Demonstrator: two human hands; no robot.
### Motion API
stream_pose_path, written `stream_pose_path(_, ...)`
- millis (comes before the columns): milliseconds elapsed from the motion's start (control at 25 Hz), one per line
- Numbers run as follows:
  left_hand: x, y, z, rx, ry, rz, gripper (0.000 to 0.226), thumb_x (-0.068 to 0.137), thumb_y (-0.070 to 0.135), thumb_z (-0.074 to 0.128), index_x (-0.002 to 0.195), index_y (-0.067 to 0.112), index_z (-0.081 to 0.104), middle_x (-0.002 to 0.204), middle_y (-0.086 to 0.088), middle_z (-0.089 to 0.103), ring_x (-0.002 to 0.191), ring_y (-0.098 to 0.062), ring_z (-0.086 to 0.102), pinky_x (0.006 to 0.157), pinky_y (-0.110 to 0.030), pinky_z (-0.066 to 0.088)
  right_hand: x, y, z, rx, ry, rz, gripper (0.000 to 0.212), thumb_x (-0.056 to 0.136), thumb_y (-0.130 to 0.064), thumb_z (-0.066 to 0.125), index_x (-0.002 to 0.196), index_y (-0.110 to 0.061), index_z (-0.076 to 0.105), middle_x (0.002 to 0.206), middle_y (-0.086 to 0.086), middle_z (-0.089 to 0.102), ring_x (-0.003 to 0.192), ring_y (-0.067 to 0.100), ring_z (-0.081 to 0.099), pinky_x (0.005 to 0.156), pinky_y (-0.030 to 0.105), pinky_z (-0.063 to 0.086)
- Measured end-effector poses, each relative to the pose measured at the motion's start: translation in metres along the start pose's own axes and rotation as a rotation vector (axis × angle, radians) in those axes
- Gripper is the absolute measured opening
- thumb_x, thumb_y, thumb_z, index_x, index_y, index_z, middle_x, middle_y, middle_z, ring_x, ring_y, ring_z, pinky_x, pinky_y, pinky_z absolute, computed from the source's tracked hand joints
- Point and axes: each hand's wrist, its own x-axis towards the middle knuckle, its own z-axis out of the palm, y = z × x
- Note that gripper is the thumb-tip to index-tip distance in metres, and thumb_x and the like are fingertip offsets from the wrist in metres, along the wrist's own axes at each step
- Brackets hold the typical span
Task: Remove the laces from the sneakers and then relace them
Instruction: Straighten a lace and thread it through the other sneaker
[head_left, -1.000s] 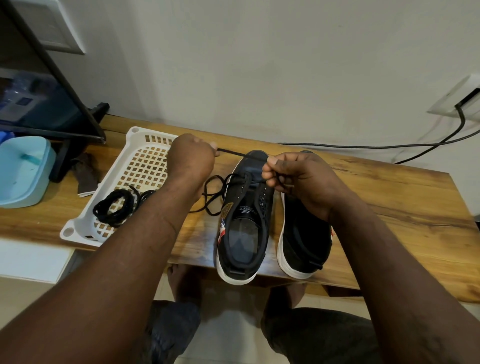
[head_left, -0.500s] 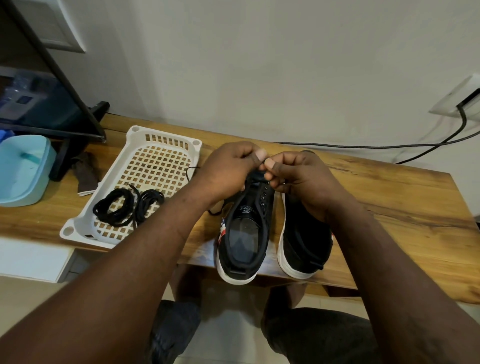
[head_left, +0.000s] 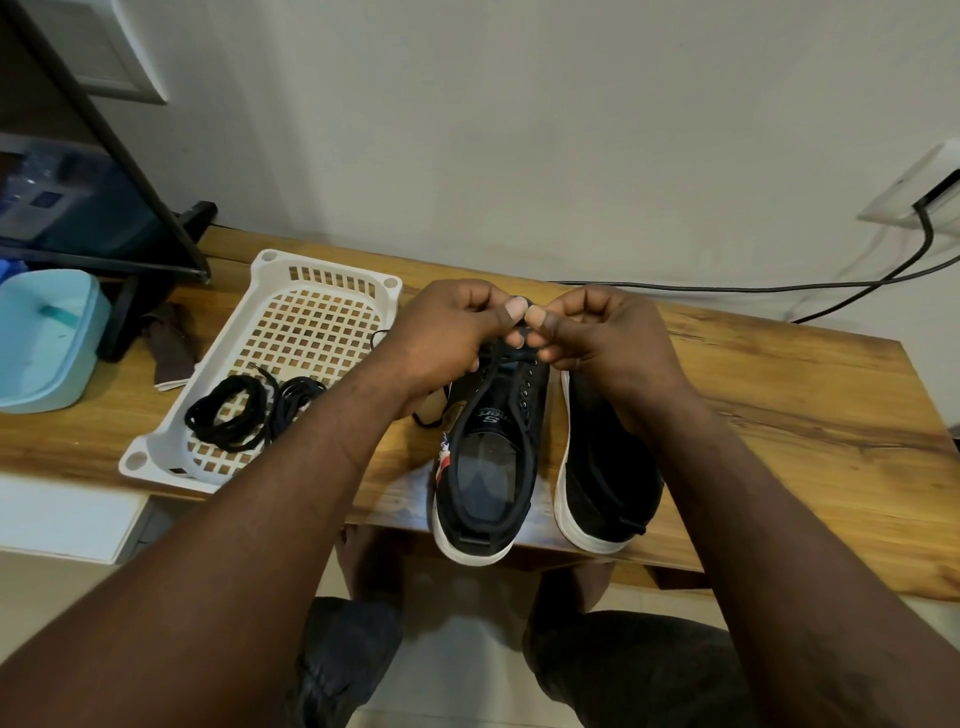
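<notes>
Pinching the lace (head_left: 485, 371) between the curled thumb and fingers of both left hand (head_left: 447, 332) and right hand (head_left: 597, 332), I'm working the toe-end eyelets of the sneaker (head_left: 485, 467) at the table's (head_left: 779, 415) front edge. Next, I judge, the tip needs feeding through the following eyelet, then snugging.

Basket (head_left: 332, 262) left of sneakers (head_left: 535, 395) on table (head_left: 779, 405); spare laces (head_left: 234, 415) in basket.
</notes>
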Motion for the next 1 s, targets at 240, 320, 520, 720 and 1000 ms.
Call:
stream_pose_path(240,0.005,-0.007,-0.001,0.147,0.064,-0.044,0.016,0.106,0.022,0.058,0.097,0.015,0.069,0.081,0.003,0.077,0.05,-0.006,0.055,0.056,-0.026,0.044,0.001,0.0,-0.001,-0.199,0.104,-0.017,0.018,0.096,-0.027,0.076,0.092,-0.011,0.07,0.08,0.006,0.079,0.073,0.019,0.077,0.073,0.037,0.063)
stream_pose_path(320,0.007,-0.01,0.0,0.232,0.13,-0.038,0.015,0.107,0.02,0.056,0.098,0.016,0.067,0.083,0.001,0.078,0.053,-0.008,0.06,0.06,-0.028,0.048,-0.002,0.002,0.002,-0.713,0.055,0.0,0.04,0.089,-0.054,0.076,0.084,-0.015,0.073,0.074,0.003,0.077,0.072,0.02,0.074,0.074,0.042,0.062)
stream_pose_path(520,0.006,-0.014,0.0,0.319,0.089,-0.007,0.006,0.099,0.017,0.07,0.094,0.018,0.073,0.078,0.002,0.077,0.062,-0.008,0.069,0.065,-0.031,0.061,-0.01,-0.002,0.013,-0.772,-0.071,0.136,0.05,0.08,-0.057,0.083,0.087,-0.008,0.077,0.078,0.007,0.078,0.078,0.024,0.076,0.082,0.048,0.063)
stream_pose_path(720,0.003,-0.01,0.0,0.339,0.079,-0.013,0.013,0.092,0.017,0.079,0.081,0.02,0.075,0.074,0.002,0.075,0.06,-0.007,0.071,0.061,-0.025,0.061,-0.011,0.001,0.015,-0.704,-0.052,0.158,0.04,0.078,-0.052,0.087,0.085,-0.014,0.076,0.078,0.004,0.078,0.076,0.021,0.077,0.08,0.049,0.064)
stream_pose_path(1000,0.002,-0.007,-0.003,0.245,0.081,-0.035,0.01,0.099,0.018,0.071,0.1,0.016,0.081,0.081,-0.001,0.077,0.06,-0.001,0.066,0.06,-0.016,0.056,-0.011,0.002,0.014,-0.552,-0.052,0.169,0.019,0.083,-0.03,0.081,0.083,-0.012,0.079,0.079,0.005,0.078,0.075,0.021,0.078,0.078,0.048,0.066)
